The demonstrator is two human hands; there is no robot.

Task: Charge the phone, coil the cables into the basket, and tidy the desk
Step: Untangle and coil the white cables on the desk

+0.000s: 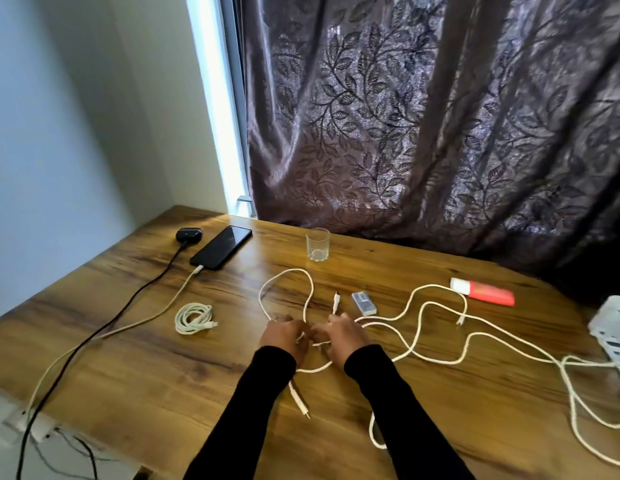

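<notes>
A black phone (221,247) lies at the desk's far left with a white charging cable (152,315) plugged into its near end. A coiled white cable (193,318) rests beside it. At the desk's middle, my left hand (285,336) and my right hand (343,332) both grip a loose white cable (303,289) that loops away from them; one plug (336,301) sticks up past my right hand, another plug (301,405) lies near my left sleeve. More white cable (440,308) sprawls to the right. A white basket (613,327) sits at the right edge.
A black earbud case (188,234) with a black cord sits left of the phone. A clear glass (317,244) stands at the back. A small grey adapter (364,303) and a red-and-white tube (483,291) lie right of centre. A patterned curtain hangs behind the wooden desk (163,375).
</notes>
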